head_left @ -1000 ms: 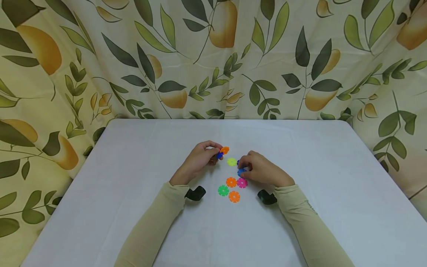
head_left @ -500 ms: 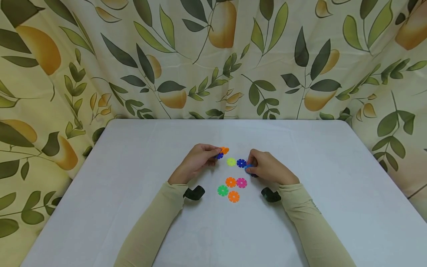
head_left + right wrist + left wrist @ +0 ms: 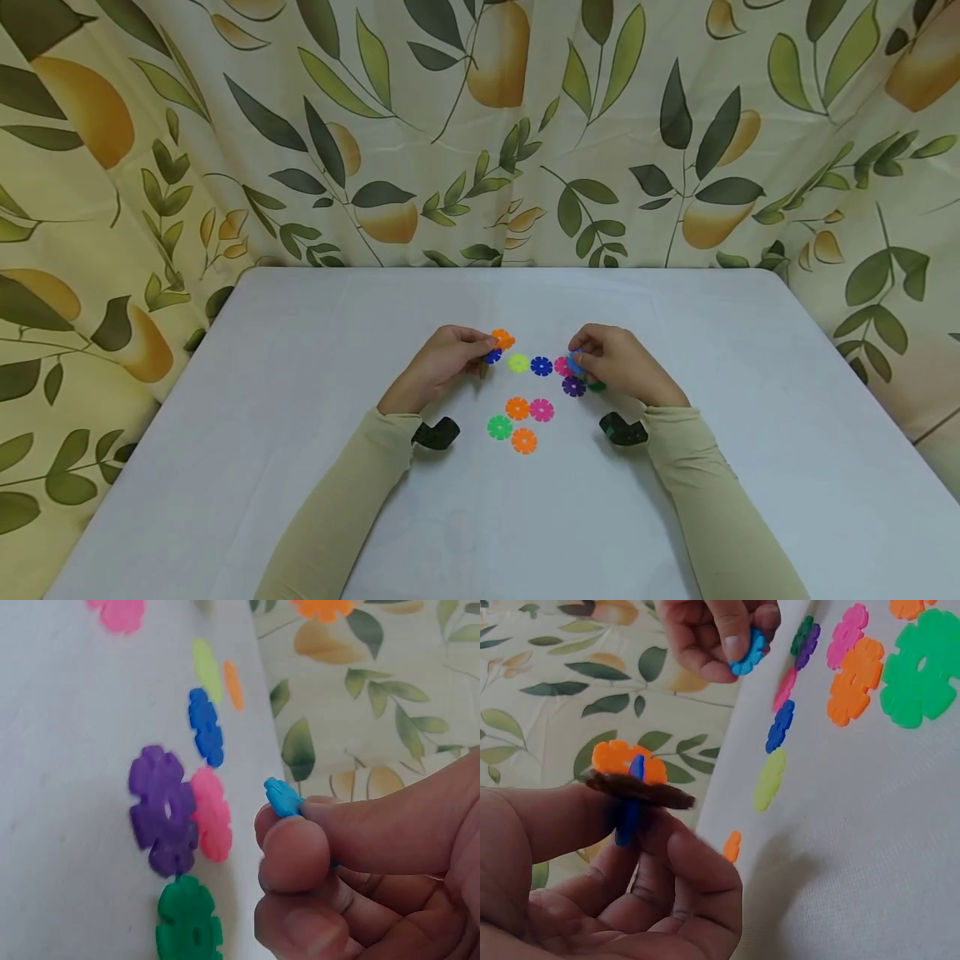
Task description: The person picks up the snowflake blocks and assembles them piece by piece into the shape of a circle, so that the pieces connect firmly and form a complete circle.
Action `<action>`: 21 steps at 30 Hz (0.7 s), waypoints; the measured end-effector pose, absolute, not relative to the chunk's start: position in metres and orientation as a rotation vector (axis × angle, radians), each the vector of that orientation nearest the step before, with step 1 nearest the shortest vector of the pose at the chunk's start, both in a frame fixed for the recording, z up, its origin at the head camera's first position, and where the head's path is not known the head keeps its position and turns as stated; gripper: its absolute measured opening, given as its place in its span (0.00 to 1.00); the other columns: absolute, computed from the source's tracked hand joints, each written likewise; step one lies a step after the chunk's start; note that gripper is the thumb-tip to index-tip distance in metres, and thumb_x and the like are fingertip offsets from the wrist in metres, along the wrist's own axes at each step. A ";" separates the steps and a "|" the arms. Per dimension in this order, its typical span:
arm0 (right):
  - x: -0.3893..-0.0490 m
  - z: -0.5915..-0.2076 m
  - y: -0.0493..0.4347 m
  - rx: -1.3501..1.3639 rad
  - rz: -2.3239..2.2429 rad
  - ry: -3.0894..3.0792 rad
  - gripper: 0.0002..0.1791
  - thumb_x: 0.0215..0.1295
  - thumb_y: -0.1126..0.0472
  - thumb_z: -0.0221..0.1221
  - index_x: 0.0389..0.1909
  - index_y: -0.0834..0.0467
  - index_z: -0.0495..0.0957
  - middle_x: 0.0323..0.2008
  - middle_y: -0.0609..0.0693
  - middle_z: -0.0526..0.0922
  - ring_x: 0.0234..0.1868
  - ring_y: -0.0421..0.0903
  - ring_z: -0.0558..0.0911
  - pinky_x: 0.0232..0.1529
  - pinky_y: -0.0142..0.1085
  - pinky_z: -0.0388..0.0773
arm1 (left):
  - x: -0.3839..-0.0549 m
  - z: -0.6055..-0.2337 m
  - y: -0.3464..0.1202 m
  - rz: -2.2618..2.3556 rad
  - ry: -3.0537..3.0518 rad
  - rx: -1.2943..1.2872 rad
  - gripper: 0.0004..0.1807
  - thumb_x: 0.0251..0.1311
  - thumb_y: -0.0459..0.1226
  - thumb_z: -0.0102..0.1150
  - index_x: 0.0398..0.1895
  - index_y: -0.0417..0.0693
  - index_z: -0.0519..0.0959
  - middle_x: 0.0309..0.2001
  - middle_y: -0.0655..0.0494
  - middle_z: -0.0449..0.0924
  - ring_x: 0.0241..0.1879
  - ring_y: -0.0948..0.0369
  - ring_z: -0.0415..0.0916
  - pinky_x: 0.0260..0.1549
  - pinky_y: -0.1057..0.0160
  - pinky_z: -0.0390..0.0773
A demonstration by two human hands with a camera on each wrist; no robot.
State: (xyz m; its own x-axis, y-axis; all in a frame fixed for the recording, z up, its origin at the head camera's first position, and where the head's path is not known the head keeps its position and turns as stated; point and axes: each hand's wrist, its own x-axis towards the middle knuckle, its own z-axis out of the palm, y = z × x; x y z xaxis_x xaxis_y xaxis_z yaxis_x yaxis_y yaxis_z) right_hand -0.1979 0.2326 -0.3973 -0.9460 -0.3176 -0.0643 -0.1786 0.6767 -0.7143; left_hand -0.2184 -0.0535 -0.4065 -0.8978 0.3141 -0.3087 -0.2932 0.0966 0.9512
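My left hand point(image 3: 450, 362) pinches a joined cluster of notched flower-shaped plastic discs. In the left wrist view, an orange disc point(image 3: 609, 760) and a brown disc point(image 3: 660, 793) sit crosswise to a blue disc point(image 3: 625, 826). Across from it, my right hand point(image 3: 633, 362) holds a light blue disc point(image 3: 283, 796) between thumb and fingers, raised off the table. Below that hand lie a purple disc point(image 3: 160, 814), a pink disc point(image 3: 213, 814) and a dark green disc point(image 3: 186, 919), partly hidden in the head view. A yellow disc point(image 3: 518, 363) and a dark blue disc point(image 3: 542, 367) lie between the hands.
Closer to the body on the white table point(image 3: 480, 517) lie an orange disc point(image 3: 517, 408), a pink one, a green disc point(image 3: 499, 427) and another orange one. A dark wrist device point(image 3: 437, 434) shows beside each sleeve. A leaf-patterned curtain point(image 3: 285, 167) hangs behind.
My right hand has lifted the light blue disc and moved right and away from the body, uncovering the dark blue, pink and purple discs. The left hand has tilted its cluster slightly.
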 end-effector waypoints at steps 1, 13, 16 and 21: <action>-0.198 -0.397 0.233 -0.397 -1.148 2.693 0.07 0.75 0.72 0.61 0.50 0.68 0.81 0.35 0.55 0.83 0.29 0.49 0.83 0.36 0.39 0.84 | -0.218 -0.407 -0.053 1.850 1.951 0.029 0.11 0.77 0.33 0.62 0.51 0.30 0.85 0.42 0.47 0.86 0.33 0.58 0.76 0.36 0.67 0.80; -0.194 -0.390 0.223 -0.293 -1.429 2.522 0.13 0.77 0.67 0.63 0.56 0.69 0.80 0.40 0.61 0.85 0.33 0.50 0.85 0.39 0.36 0.87 | -0.214 -0.411 -0.052 1.801 1.927 0.138 0.12 0.81 0.37 0.57 0.54 0.36 0.81 0.42 0.47 0.91 0.38 0.58 0.76 0.42 0.62 0.72; -0.193 -0.390 0.219 -0.291 -1.476 2.486 0.13 0.77 0.66 0.63 0.56 0.69 0.80 0.40 0.62 0.85 0.31 0.49 0.84 0.38 0.36 0.87 | -0.214 -0.412 -0.051 1.796 1.927 0.176 0.12 0.80 0.37 0.58 0.53 0.36 0.82 0.41 0.47 0.91 0.37 0.58 0.77 0.41 0.63 0.72; -0.192 -0.390 0.214 -0.298 -1.497 2.468 0.13 0.77 0.66 0.63 0.56 0.69 0.80 0.39 0.63 0.85 0.31 0.50 0.83 0.36 0.35 0.86 | -0.214 -0.414 -0.048 1.781 1.927 0.193 0.12 0.79 0.37 0.59 0.52 0.36 0.84 0.40 0.48 0.91 0.34 0.59 0.78 0.38 0.64 0.72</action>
